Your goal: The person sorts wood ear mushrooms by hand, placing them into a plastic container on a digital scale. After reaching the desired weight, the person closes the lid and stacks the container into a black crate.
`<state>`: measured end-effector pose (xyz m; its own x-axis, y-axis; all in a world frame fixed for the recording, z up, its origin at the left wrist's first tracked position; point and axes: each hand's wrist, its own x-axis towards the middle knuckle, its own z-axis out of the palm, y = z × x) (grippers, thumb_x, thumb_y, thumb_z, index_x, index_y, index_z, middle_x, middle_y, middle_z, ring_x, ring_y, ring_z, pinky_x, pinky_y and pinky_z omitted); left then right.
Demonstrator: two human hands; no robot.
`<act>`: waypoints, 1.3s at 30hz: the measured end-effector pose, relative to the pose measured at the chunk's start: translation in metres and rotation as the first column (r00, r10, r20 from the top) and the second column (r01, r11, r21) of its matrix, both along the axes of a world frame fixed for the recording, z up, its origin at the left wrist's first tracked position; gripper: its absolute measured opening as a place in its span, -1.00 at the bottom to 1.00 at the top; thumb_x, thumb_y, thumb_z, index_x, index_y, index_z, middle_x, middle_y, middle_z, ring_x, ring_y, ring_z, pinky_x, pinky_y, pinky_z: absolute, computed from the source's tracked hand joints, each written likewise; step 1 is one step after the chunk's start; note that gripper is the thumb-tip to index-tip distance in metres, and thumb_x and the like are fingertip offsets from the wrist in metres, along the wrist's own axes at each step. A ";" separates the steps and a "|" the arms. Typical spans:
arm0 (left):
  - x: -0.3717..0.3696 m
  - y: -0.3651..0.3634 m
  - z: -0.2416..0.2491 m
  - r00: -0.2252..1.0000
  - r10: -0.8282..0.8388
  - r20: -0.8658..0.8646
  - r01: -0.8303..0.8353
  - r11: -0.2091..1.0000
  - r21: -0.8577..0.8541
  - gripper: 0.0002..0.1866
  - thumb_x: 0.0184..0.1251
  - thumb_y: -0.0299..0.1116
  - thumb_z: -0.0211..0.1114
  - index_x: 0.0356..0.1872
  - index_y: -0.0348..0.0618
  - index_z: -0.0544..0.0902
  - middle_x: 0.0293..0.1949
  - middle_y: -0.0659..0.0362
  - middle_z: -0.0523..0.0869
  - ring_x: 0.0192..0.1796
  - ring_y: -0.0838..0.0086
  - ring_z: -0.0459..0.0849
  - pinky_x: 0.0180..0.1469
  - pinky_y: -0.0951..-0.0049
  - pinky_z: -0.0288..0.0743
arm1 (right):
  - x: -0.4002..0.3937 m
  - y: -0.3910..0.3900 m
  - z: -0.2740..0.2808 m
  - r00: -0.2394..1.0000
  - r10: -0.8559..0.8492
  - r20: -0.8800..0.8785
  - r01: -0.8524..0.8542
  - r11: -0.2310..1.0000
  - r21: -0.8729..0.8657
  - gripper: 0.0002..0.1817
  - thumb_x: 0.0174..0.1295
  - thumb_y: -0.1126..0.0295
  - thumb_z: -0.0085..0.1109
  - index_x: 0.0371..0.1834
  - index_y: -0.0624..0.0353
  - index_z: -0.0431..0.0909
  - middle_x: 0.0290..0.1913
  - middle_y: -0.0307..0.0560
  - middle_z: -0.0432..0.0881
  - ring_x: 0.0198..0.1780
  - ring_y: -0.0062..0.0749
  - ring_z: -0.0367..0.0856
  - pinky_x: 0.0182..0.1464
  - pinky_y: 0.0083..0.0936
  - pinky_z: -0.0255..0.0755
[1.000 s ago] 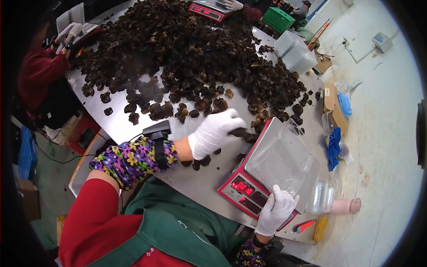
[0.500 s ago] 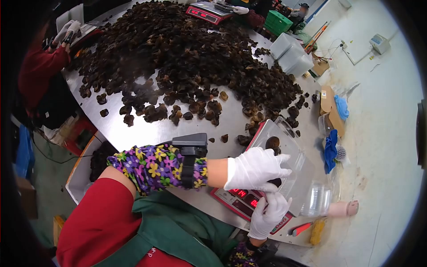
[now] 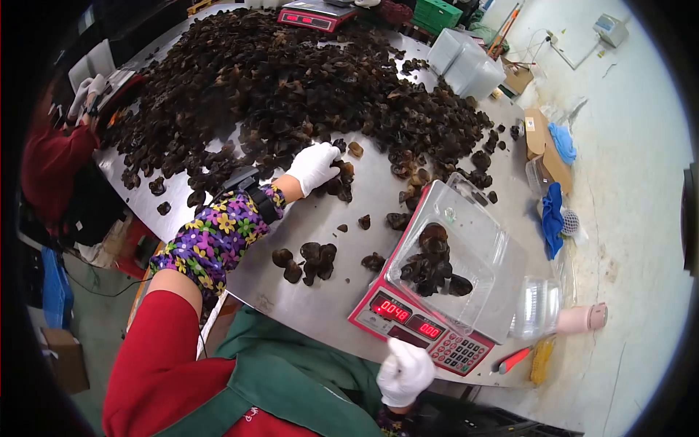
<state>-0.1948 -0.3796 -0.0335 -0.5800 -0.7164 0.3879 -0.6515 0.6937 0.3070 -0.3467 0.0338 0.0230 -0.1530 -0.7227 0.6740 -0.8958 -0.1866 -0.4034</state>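
Metal table (image 3: 335, 240) is spreading beneath and beyond both hands, with a pale wall (image 3: 633, 182) rising off to the right. Nearest, the gloved right hand (image 3: 406, 373) is hovering by the front edge of the red scale (image 3: 419, 331), its fingers curling in loosely; whether the fingertips are meeting, the view is not showing clearly. Just beyond that hand, the scale is showing 0.048 and 0.00 in red, and on its pan a clear box (image 3: 477, 280) is holding several dark pieces (image 3: 429, 266). Right of that hand, a red-handled tool (image 3: 515, 360) and a yellow thing (image 3: 541, 360) are lying side by side, with a pink bottle (image 3: 582, 318) resting beyond them. Between the hands, a few loose clumps (image 3: 318, 262) are sitting on the metal. Farther out, the gloved left hand (image 3: 314, 167) is reaching into the near edge of the big dark heap (image 3: 291, 95), its fingers bending down onto pieces; whether they are pinching any is impossible to tell. Right of the left hand, past the scale, a blue cloth (image 3: 552, 218) is lying near a cardboard box (image 3: 546, 149). Beyond the heap, a second scale (image 3: 309, 16) is standing, with clear tubs (image 3: 466, 62) and a green crate (image 3: 435, 14) to its right. Left of the heap, another person's red sleeve (image 3: 54, 164) is showing.
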 end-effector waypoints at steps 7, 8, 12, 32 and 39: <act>0.002 0.014 0.008 0.967 -0.015 -0.255 0.041 0.994 0.097 -0.81 0.22 -0.41 0.35 -0.13 -0.06 0.67 -0.22 0.06 0.68 -0.20 0.10 0.70 -0.10 0.21 0.60 | 0.033 -0.020 -0.042 0.978 0.185 0.099 -0.195 0.975 0.106 -0.72 0.23 0.43 0.32 0.03 0.05 0.71 -0.25 -0.21 0.68 -0.45 -0.26 0.57 -0.39 -0.30 0.42; -0.001 0.013 0.007 0.966 -0.013 -0.257 0.040 0.994 0.100 -0.81 0.22 -0.41 0.35 -0.13 -0.06 0.67 -0.22 0.06 0.68 -0.20 0.10 0.70 -0.10 0.21 0.60 | 0.034 -0.021 -0.046 0.978 0.186 0.097 -0.196 0.974 0.109 -0.72 0.23 0.43 0.32 0.03 0.05 0.71 -0.25 -0.21 0.68 -0.45 -0.26 0.57 -0.39 -0.30 0.42; -0.008 0.003 -0.008 0.977 -0.163 -0.136 0.156 0.986 -0.058 -0.78 0.21 -0.36 0.35 -0.12 -0.04 0.67 -0.19 0.07 0.70 -0.20 0.13 0.71 -0.13 0.17 0.60 | 0.045 -0.027 -0.061 0.966 0.244 0.088 -0.254 0.956 0.143 -0.69 0.21 0.45 0.33 0.04 0.05 0.71 -0.26 -0.20 0.67 -0.44 -0.25 0.58 -0.39 -0.29 0.44; 0.005 0.063 0.010 0.983 -0.185 0.016 0.184 0.961 -0.207 -0.24 0.26 0.09 0.44 0.45 0.12 0.44 0.39 -0.07 0.44 0.42 -0.06 0.39 0.40 -0.12 0.32 | 0.052 -0.027 -0.070 0.969 0.183 0.166 -0.212 0.962 0.175 -0.71 0.19 0.53 0.30 0.00 0.08 0.71 -0.33 -0.13 0.64 -0.40 -0.17 0.62 -0.34 -0.26 0.50; 0.011 0.054 -0.005 0.959 -0.273 0.079 0.279 0.958 -0.068 -0.78 0.40 -0.17 0.29 -0.04 0.02 0.63 -0.22 0.06 0.59 -0.20 0.13 0.66 -0.17 0.20 0.58 | 0.050 -0.026 -0.075 0.972 0.175 0.158 -0.203 0.961 0.187 -0.68 0.21 0.47 0.33 0.06 0.07 0.71 -0.29 -0.15 0.64 -0.39 -0.21 0.62 -0.33 -0.28 0.49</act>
<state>-0.1836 -0.3256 -0.0382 -0.7778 -0.4940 0.3886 -0.4487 0.8694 0.2071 -0.2968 0.0077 -0.0520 -0.0824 -0.8654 0.4942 -0.7846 -0.2494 -0.5676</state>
